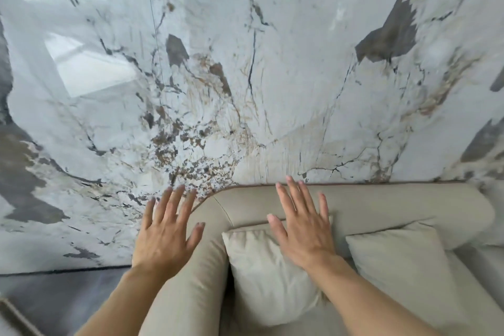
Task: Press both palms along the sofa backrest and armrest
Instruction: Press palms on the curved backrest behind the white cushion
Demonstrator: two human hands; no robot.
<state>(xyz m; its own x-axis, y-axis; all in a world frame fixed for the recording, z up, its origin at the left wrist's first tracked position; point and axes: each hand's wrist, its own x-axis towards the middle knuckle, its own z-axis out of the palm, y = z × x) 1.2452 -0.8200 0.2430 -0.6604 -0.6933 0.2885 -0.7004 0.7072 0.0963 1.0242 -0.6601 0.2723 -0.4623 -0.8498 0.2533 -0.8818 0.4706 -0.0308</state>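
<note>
At the far left a dark grey floor point(54, 300) runs under me, meeting a glossy marble wall point(300, 76) of pale grey-white slabs with dark veins, brown flecks and window reflections. The wall fills most of my view and the beige sofa stands right against it.

My left hand point(166, 232) is spread flat, palm down, all fingers extended and slightly apart, holding nothing. It hangs at the outer side of the sofa's armrest point(188, 281), with the thumb over the armrest's upper edge; I cannot tell whether the palm presses on the cushioning or hovers just beside it. The armrest is a long padded roll whose long axis runs from near me away toward the wall, where it curves round a rounded corner into the backrest.

My right hand point(302, 229) is likewise open and flat, fingers splayed and pointing toward the wall, gripping nothing. It lies over the backrest point(395, 204), near the corner, its heel above the top of a pale pillow point(267, 278). The backrest's long axis runs left to right along the foot of the wall, ending in a rounded end at the right.

A 2nd pillow point(401, 262) leans against the backrest further right, apart from the 1st, both tilted on the seat.
</note>
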